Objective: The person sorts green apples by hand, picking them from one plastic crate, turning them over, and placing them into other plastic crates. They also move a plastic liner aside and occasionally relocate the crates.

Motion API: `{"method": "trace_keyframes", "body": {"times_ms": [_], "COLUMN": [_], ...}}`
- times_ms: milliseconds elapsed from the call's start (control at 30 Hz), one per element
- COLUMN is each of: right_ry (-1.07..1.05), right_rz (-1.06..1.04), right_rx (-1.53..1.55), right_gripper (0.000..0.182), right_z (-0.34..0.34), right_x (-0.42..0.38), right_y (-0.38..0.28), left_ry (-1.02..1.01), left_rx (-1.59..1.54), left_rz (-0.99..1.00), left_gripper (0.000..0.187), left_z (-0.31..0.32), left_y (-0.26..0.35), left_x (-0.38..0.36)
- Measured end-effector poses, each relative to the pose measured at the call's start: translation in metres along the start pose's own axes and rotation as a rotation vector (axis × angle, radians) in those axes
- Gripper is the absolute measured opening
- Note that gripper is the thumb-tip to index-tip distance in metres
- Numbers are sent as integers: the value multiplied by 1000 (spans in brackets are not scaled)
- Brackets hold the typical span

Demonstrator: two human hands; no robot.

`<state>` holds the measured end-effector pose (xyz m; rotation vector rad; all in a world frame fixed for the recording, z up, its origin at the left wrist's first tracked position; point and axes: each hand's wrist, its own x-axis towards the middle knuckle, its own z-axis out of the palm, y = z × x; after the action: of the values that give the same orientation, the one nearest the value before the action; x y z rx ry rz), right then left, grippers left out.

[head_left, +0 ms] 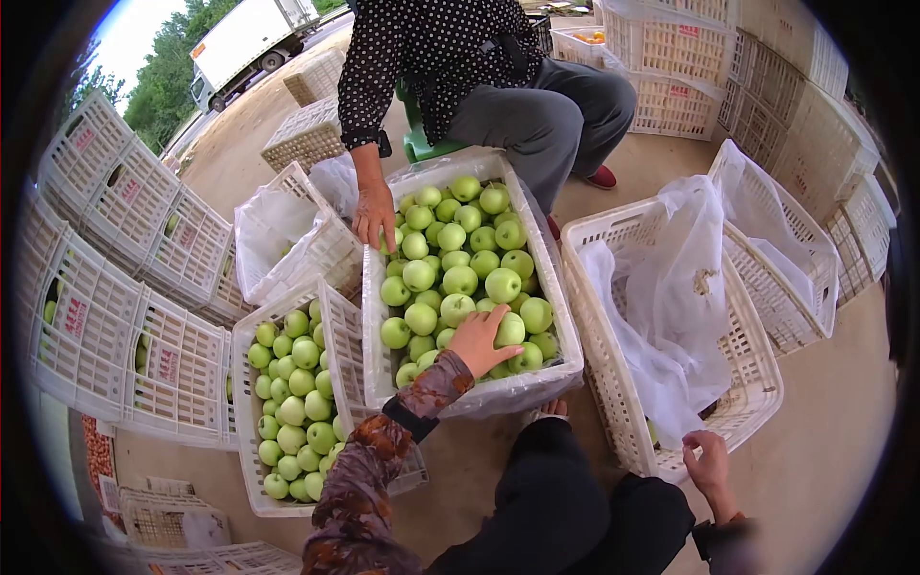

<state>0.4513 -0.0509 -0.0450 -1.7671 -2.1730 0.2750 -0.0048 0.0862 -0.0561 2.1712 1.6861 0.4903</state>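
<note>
My left hand [476, 337] reaches into the middle white crate [565, 316], which is lined with plastic and full of green apples. Its fingers and thumb curl around one green apple [511, 331] near the crate's near right corner. My right hand [709, 462] grips the near rim of a second white crate [767, 383] on the right, lined with a white plastic bag [661, 307] and nearly empty. Across the middle crate sits another person, whose hand [374, 216] rests on its far left edge.
A crate of smaller green apples [287, 402] stands at the left, with a bag-lined crate [287, 240] behind it. Stacks of white crates [115, 287] line the left side and the back right [767, 77]. A white truck [244, 43] is parked far behind. My knees are at the bottom centre.
</note>
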Motion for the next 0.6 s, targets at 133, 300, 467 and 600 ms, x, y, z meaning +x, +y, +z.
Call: {"method": "trace_keyframes", "body": {"times_ms": [133, 300, 467, 600], "right_ry": [-221, -172, -142, -145], "right_rz": [-55, -571, -787, -850], "right_rx": [379, 183, -75, -346], "right_gripper": [20, 33, 42, 49], "right_z": [-41, -15, 73, 107], "right_x": [106, 215, 260, 278], "right_y": [-65, -176, -212, -197], "left_ry": [63, 115, 90, 122], "left_rx": [-77, -252, -121, -88], "left_rz": [-18, -251, -67, -54], "left_gripper": [79, 75, 67, 61], "left_z": [1, 2, 7, 5], "left_y": [4, 10, 6, 7], "left_x": [-2, 4, 1, 0]}}
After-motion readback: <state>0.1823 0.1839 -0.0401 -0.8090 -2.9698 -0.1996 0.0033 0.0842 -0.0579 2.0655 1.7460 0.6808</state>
